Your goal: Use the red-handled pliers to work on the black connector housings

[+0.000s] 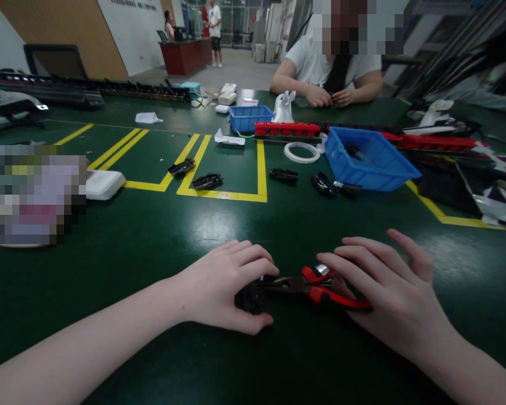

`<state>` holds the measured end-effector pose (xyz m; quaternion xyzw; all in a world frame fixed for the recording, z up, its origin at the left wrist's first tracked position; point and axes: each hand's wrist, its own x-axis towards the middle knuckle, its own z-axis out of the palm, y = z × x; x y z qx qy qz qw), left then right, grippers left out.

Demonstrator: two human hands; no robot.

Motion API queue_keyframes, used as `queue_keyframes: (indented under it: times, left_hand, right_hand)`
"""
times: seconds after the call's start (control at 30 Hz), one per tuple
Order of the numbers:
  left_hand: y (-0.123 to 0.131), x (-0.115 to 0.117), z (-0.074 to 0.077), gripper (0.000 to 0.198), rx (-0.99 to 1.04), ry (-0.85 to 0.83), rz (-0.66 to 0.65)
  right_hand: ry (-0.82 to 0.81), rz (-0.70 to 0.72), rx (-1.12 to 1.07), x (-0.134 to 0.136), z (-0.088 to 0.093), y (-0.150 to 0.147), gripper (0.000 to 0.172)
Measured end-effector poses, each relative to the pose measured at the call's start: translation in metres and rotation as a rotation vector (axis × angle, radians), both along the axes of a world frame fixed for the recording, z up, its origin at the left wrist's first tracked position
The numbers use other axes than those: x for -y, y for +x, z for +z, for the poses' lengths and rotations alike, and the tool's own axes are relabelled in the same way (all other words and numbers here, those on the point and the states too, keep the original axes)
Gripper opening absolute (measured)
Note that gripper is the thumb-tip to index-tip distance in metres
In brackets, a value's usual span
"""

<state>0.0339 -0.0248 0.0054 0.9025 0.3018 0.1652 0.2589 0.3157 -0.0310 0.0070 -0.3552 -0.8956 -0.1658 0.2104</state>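
Note:
My left hand (231,284) is curved around a small black part (251,298) on the green table (160,360); the fingers hide much of the part. Red and black pliers (314,286) lie between my hands, their dark jaws pointing left and reaching the black part. At the pliers' handles is my right hand (383,281), its thumb behind a handle and its other fingers raised and spread. More black parts lie farther up the table, among them one (208,181) by the yellow tape and one (283,175) right of it.
A large blue bin (366,160) stands at the right, near a tape roll (302,152). Behind are a smaller blue bin (249,119) and long red strips (287,129). A white box (104,185) lies left. Across the table sits a person (303,70).

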Motion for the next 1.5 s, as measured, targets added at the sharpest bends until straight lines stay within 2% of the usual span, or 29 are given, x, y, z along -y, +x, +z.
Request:
queue_keyframes:
  times: [0.27,0.73,0.97,1.13,1.33,1.5]
  left_hand:
    - [-0.0007,-0.0003,0.0025,0.052,-0.01,-0.018,0.004]
    - [-0.0003,0.0004,-0.0013,0.059,-0.007,0.078,0.039]
    - [-0.0005,0.002,-0.0057,0.062,-0.029,0.161,-0.061]
    - [0.0002,0.001,-0.0037,0.06,-0.045,0.14,-0.052]
    - [-0.0001,-0.0021,-0.0016,0.062,-0.072,0.083,-0.031]
    - [-0.0007,-0.0013,0.0037,0.062,-0.059,0.016,0.001]
  right_hand:
    - [-0.008,-0.026,-0.012,-0.004,0.003,0.0037,0.029]
    - [-0.033,0.008,0.024,-0.0069,0.0005,0.0058,0.032]
    - [0.04,0.039,0.114,-0.0011,0.0056,0.0039,0.03]
    - [0.033,0.031,0.097,-0.0018,0.0046,0.001,0.025]
    - [-0.067,-0.021,-0.045,-0.0043,-0.0003,0.0064,0.032]
    - [-0.056,-0.021,-0.021,-0.006,0.001,0.0079,0.032]
